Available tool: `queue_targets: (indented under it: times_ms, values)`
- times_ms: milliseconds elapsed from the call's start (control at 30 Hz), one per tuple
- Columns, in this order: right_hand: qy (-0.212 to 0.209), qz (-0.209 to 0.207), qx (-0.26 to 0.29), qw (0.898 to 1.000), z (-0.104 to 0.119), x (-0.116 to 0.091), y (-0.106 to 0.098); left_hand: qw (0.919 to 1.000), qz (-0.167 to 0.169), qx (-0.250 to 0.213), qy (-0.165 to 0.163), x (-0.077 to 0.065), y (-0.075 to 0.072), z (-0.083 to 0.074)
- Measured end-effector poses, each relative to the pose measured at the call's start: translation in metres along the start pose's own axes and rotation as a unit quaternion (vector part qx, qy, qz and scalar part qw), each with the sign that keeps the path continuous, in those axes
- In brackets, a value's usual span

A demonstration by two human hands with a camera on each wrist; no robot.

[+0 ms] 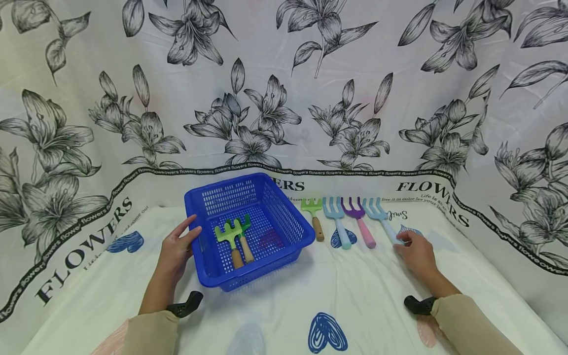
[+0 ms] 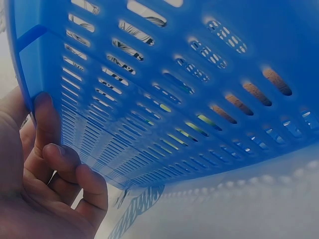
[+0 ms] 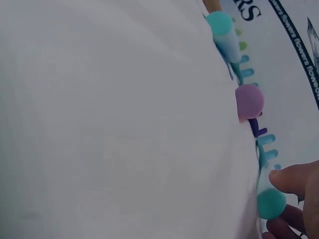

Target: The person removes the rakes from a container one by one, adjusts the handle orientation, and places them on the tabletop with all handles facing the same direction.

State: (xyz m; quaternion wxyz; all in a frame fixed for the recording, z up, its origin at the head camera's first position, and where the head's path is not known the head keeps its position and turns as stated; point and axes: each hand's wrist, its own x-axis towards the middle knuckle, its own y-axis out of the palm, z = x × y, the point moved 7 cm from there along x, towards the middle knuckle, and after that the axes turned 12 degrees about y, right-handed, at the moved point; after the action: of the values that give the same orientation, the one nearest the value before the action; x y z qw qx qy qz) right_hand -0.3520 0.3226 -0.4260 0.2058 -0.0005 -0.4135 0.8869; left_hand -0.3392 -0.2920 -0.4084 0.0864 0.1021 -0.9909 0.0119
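My left hand (image 1: 174, 249) grips the left rim of a blue plastic basket (image 1: 266, 263), thumb over the edge and fingers curled at its outside wall (image 2: 279, 30). Inside lie a light green hand rake (image 1: 230, 235) with a brown wooden handle and a dark green hand rake (image 1: 243, 239) with a paler one. At the far right, my right hand (image 1: 419, 254) pinches the handle end of a light blue hand rake (image 1: 389, 230). The right wrist view shows thumb and fingers around its turquoise handle end (image 3: 271, 203). This rake's tines point away from me.
Left of the held rake, a purple hand rake (image 1: 365, 230) with pink handle, another light blue one (image 1: 340, 228) and a green one (image 1: 317, 224) with wooden handle lie in a row. The white cloth (image 1: 284, 320) has printed hearts; a flowered curtain (image 1: 310, 98) stands behind.
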Motion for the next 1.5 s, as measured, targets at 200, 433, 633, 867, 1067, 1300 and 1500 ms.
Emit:
queue_targets:
  times_ms: [200,433,633,867,1067,1300,1500]
  values:
    - [0.024,-0.003,0.019,1.000,0.017,0.003,-0.006,1.0000,0.003,0.000,0.006,0.000,0.000,-0.001]
    - [-0.009,-0.019,0.056,0.998,0.052,0.000,-0.012,1.0000,0.005,0.002,0.005,0.001,0.000,0.001]
    - [-0.039,-0.003,0.094,0.995,0.081,-0.006,-0.007,0.9999,0.005,0.006,0.007,0.001,0.000,0.000]
    - [-0.048,0.033,0.123,0.991,0.115,-0.013,0.007,0.9999,0.002,0.013,0.003,0.001,0.000,0.001]
    - [-0.077,0.062,0.143,0.985,0.145,-0.023,0.016,0.9999,-0.005,0.013,0.003,0.002,0.000,0.002]
    - [-0.107,0.115,0.151,0.976,0.175,-0.037,0.031,0.9998,-0.010,0.011,0.009,0.002,0.000,0.002]
    - [-0.115,0.144,0.163,0.969,0.201,-0.050,0.043,0.9997,-0.018,0.017,0.008,0.001,-0.001,0.001]
